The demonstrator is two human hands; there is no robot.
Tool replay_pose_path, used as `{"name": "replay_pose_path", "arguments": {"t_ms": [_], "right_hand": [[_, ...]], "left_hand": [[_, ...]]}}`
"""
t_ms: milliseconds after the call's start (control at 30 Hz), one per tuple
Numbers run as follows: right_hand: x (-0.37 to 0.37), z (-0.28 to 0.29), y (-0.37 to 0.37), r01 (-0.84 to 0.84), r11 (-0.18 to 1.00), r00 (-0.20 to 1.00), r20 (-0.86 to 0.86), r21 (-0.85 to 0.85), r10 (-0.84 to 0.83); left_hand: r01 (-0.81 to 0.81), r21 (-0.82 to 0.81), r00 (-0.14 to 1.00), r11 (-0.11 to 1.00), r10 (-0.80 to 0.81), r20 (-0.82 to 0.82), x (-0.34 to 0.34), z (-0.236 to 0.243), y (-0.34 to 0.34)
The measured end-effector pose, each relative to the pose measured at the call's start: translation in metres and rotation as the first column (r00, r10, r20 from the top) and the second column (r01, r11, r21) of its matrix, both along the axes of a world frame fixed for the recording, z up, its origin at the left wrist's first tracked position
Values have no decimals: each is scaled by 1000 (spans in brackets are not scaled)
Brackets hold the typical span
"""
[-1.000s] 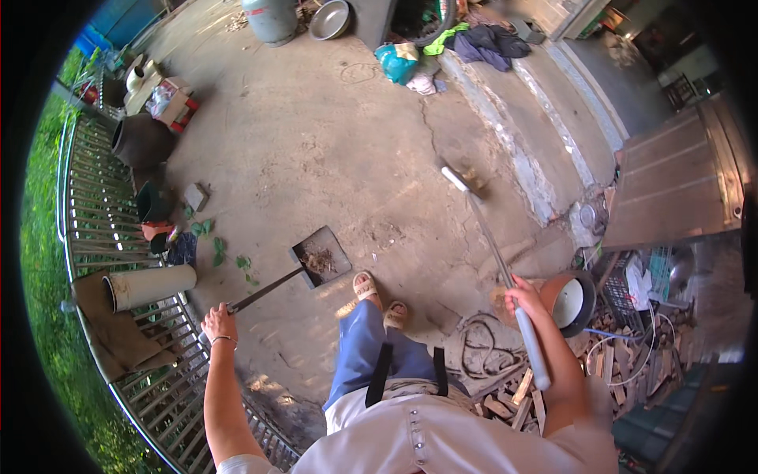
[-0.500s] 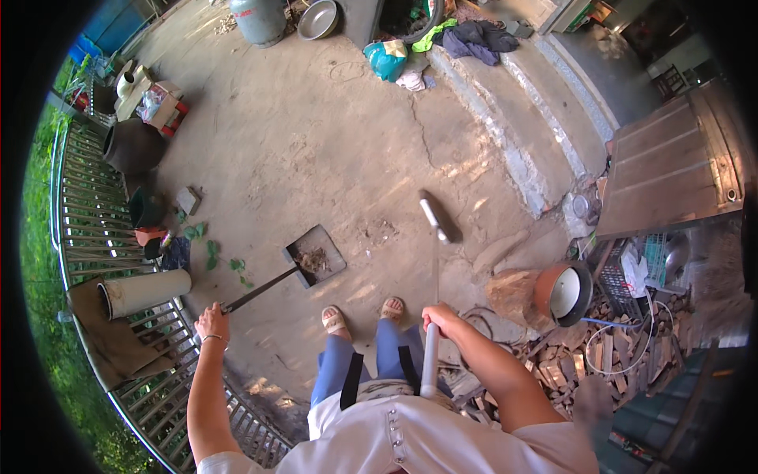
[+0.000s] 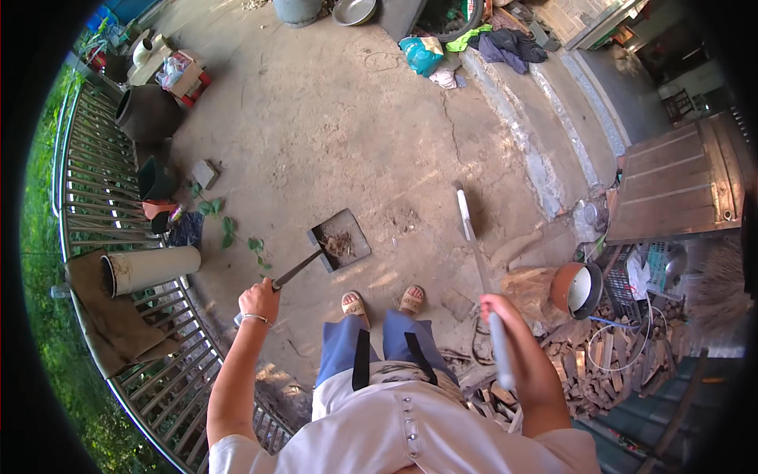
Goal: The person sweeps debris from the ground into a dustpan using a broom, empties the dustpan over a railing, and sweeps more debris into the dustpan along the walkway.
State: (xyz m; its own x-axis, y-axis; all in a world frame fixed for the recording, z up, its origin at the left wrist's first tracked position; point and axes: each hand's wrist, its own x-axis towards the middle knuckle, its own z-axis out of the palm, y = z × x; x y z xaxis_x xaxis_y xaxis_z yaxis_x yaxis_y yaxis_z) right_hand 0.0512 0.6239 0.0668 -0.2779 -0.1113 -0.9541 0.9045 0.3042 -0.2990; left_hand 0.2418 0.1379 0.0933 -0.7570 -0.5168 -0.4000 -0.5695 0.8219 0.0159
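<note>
My left hand point(image 3: 259, 301) is closed round the handle of a long-handled dustpan point(image 3: 360, 251). The pan lies on the concrete left of my feet, with a heap of dry brown debris point(image 3: 338, 244) in it. In my right hand point(image 3: 505, 310) is the pale grey handle of a broom point(image 3: 477, 251), gripped out to my right. Its narrow head point(image 3: 463, 207) with a white strip is right of the pan, apart from it; whether it touches the ground I cannot tell. A small scatter of dirt point(image 3: 406, 221) lies on the ground between pan and broom head.
Along the left runs a metal railing point(image 3: 103, 182), with a dark jar point(image 3: 148, 113), a white pipe point(image 3: 154, 270) and a leafy plant point(image 3: 227, 229) near it. Concrete steps point(image 3: 545, 126) rise at the far right. Closer on the right are a tree stump point(image 3: 527, 294), a pot point(image 3: 575, 289) and chopped firewood point(image 3: 608, 347).
My right hand has swung outward to the right with the broom, whose head now stands more upright in view. The view has shifted; my left hand still holds the dustpan.
</note>
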Motion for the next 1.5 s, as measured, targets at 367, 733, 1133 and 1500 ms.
{"name": "replay_pose_path", "arguments": {"t_ms": [367,733,1133,1500], "right_hand": [[53,-31,-103,261,907,947,271,-330,-174],[98,48,29,601,731,779,439,-324,-447],[76,-7,-131,761,482,612,726,-434,-313],[49,76,-51,787,391,604,723,-477,-334]], "left_hand": [[1,-7,999,1000,-1,-34,-1,1,2],[-48,-36,998,998,49,30,-4,2,15],[-49,-27,998,998,48,-28,1,-3,16],[-69,-20,998,997,69,6,2,-4,16]]}}
